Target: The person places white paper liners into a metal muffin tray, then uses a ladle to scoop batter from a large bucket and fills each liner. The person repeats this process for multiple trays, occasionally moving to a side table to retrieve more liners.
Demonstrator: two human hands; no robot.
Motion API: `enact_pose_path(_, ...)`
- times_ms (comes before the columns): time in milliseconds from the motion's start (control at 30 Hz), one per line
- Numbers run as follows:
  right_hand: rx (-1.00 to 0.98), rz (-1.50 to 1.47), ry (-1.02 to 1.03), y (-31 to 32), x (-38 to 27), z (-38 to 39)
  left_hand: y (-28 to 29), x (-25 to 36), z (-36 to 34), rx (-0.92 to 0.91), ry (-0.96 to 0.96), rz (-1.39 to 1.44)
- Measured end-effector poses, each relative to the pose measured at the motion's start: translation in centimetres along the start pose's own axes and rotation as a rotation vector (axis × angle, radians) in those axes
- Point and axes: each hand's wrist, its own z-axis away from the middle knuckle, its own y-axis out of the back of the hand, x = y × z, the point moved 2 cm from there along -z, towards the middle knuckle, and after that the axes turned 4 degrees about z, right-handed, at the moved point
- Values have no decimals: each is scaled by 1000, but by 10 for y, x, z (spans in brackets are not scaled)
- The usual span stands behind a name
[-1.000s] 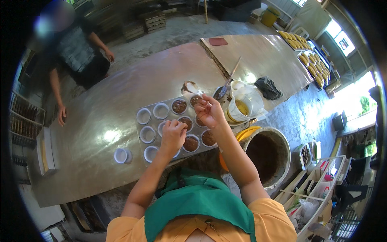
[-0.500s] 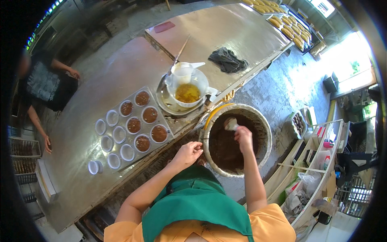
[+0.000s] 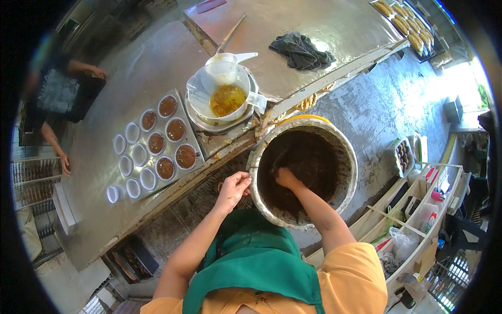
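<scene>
Since a second ago the person has turned away from the muffin tray (image 3: pixel 157 149) on the counter (image 3: pixel 104 209), and both hands have left it: the right hand, which was up by the filled cups, is now down inside the big batter bucket (image 3: pixel 345 172) beside the counter.

Going left to right: a second person in a dark shirt (image 3: pixel 57 94) stands at the far side of the counter. The tray lies flat with six cups holding brown batter and the paper-lined cups on its left side not yet filled; one loose paper cup (image 3: pixel 113 194) sits just off its corner. Next comes a white bowl of yellow liquid (image 3: pixel 226 99) with a measuring cup (image 3: pixel 222 67) leaning in it. The left hand (image 3: pixel 234 189) hovers at the bucket's rim, fingers loosely curled and holding nothing I can see. The right hand (image 3: pixel 285 179) is sunk in the dark batter (image 3: pixel 308 157), its grip closed, though whether on a scoop or only on batter I cannot tell. It looks like a reload for the unfilled cups.
</scene>
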Motion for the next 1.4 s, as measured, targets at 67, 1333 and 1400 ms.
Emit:
enact_pose_path(67,-208,-324,-17,18,-11,21,0,1,0,2,-1,-2)
enact_pose_path(1333,-74,-1672,217,233,-249,100,129,52,83,165,-462,-105)
enact_pose_path(1400,-129,-1612,279,231,-299,84,162,53,104,333,-573,-232)
